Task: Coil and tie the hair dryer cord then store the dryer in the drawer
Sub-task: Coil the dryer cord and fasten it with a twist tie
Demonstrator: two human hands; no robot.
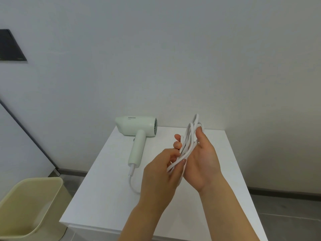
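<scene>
Head view: pale green hair dryer (137, 129) lies flat on the white cabinet top (107, 197), near the back edge, handle toward the camera; white cord (188, 143) leaves the handle base, curves across the top, then rises into a bundle of loops held above the surface; right hand (202, 164) palm open, fingers wrapped round the loops; left hand (160, 173) pinching the lower strands; beige bin (29, 206) on the floor, left of the cabinet.
</scene>
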